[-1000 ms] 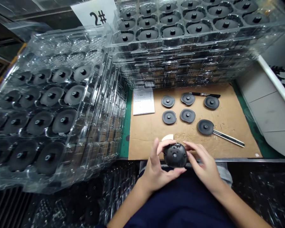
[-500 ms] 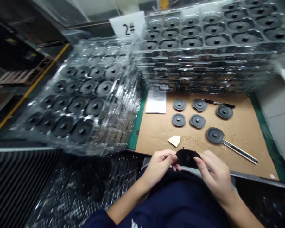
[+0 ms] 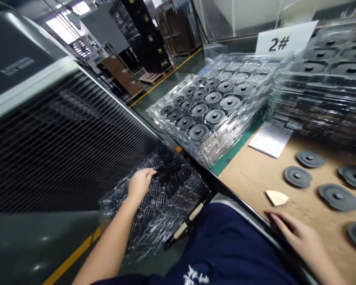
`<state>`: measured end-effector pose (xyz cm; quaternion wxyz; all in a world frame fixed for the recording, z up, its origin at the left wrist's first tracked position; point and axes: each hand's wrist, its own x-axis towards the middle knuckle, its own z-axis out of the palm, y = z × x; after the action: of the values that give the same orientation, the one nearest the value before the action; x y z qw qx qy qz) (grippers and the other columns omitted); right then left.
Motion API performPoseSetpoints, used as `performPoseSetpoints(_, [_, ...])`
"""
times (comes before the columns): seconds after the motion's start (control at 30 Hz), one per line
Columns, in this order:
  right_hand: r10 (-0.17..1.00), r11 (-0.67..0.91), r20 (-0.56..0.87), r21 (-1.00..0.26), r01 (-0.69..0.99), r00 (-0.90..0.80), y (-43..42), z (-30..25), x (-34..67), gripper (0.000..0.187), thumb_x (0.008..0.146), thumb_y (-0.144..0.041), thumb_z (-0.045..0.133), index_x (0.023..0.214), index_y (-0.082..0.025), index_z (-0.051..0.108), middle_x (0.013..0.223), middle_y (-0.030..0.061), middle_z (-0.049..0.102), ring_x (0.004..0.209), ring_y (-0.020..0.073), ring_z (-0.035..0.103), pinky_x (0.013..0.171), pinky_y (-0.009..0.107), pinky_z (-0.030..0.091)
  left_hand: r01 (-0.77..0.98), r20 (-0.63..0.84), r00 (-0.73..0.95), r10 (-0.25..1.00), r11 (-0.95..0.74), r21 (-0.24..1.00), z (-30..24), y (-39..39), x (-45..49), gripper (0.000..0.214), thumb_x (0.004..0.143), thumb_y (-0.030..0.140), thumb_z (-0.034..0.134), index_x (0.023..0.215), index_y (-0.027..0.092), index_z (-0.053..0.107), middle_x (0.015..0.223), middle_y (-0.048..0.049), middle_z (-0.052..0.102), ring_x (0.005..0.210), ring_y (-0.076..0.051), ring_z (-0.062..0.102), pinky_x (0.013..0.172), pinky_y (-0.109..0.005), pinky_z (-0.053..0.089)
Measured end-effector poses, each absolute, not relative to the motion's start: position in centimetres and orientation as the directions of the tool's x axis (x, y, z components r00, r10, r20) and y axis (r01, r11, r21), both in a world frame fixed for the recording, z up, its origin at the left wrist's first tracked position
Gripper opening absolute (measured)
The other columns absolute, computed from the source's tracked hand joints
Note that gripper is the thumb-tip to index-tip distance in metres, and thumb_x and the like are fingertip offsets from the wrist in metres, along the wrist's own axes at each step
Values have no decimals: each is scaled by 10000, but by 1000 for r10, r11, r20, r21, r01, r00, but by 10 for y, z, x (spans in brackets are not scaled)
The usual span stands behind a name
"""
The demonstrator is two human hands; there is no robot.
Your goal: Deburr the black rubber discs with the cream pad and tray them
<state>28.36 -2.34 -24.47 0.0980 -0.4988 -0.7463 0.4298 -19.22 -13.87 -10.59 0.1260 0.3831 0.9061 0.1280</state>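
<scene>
My left hand [image 3: 141,184] reaches out over a lower clear plastic tray [image 3: 178,206]. Its fingers pinch the edge of a black disc [image 3: 158,173], mostly lost among the dark parts. Several similar black discs [image 3: 172,186] lie in that tray, right by the fingertips. At the front edge of the cardboard sheet [image 3: 243,170], my right hand [image 3: 299,233] rests with loosely bent fingers and nothing visible in it. Just beyond it lies a cream wedge-shaped piece [image 3: 276,197]. Grey discs with a central stub, such as this one [image 3: 338,196], are spread over the cardboard.
A stack of clear trays with grey discs [image 3: 198,110] stands left of the cardboard. Another tray stack [image 3: 320,95] rises behind it, by a "2#" sign [image 3: 286,39]. A white paper [image 3: 269,139] lies between. A ribbed dark machine panel [image 3: 86,146] fills the left.
The view has swung left. My left hand has left my right and moved, with the black disc, to the lower tray. My right hand has let go of the disc and lies on the cardboard edge.
</scene>
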Motion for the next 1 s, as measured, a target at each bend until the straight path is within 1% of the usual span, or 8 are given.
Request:
performPoseSetpoints(0.17, [830,46,-362,-713,699,-424,-18,-242,279,481,832,-598,371,1057,-277,651,740,-17,694,631,174,646,612,272,496,712,45,-694,718,677,184,-131,-132,-245,310,876,314,529,1152,172,543,1220,-99,542,1050,-231,555,877,-458,476])
performPoseSetpoints(0.4, [860,-17,-331,-779,627,-388,-31,-244,277,454,840,-567,402,1060,-246,636,833,5,698,778,185,661,698,271,501,782,152,-620,770,588,207,-173,-121,-255,323,872,311,539,1156,159,536,1183,-97,560,1013,-225,575,841,-443,498])
performPoseSetpoints(0.53, [939,74,-140,-809,583,-314,-31,-237,282,385,854,-505,428,1018,-232,645,917,34,685,832,191,648,732,279,506,791,269,-609,746,550,268,-168,-136,-247,320,872,314,539,1150,156,542,1204,-102,555,1042,-231,568,868,-460,485])
performPoseSetpoints(0.63, [978,190,85,-734,652,-189,-18,-226,280,394,853,-485,441,1061,-206,623,1015,86,630,809,205,625,720,318,511,820,353,-566,745,463,337,-161,-146,-216,283,910,312,466,1114,148,571,1003,-72,656,939,-202,624,847,-427,502])
performPoseSetpoints(0.73, [965,261,141,-572,778,-221,-3,-221,268,517,836,-494,465,1208,-142,531,1172,177,532,942,281,596,791,417,504,875,426,-439,791,270,401,-166,-146,-161,332,946,230,331,1199,129,521,669,-10,663,647,-144,643,720,-324,544])
performPoseSetpoints(0.8, [956,288,102,-513,808,-276,4,-223,257,512,831,-472,492,1221,-141,512,1269,195,469,1071,324,548,853,458,483,903,433,-248,867,46,427,-175,-137,-118,329,926,152,319,1146,160,565,770,-29,701,526,-101,606,620,-266,550])
performPoseSetpoints(0.93, [963,258,64,-484,836,-260,5,-227,245,348,856,-378,489,1139,-186,554,1311,134,462,1096,273,557,889,397,489,818,431,196,881,-389,424,-193,-106,-47,407,858,36,393,1129,239,620,1247,-104,599,996,-175,638,856,-331,529])
performPoseSetpoints(1.0, [974,219,59,-467,857,-217,1,-226,247,348,866,-341,479,1161,-169,542,1294,146,474,1070,256,575,876,381,498,722,462,349,815,-549,422,-196,-88,-24,451,836,10,442,1201,240,570,1219,-105,619,1048,-180,616,895,-340,510])
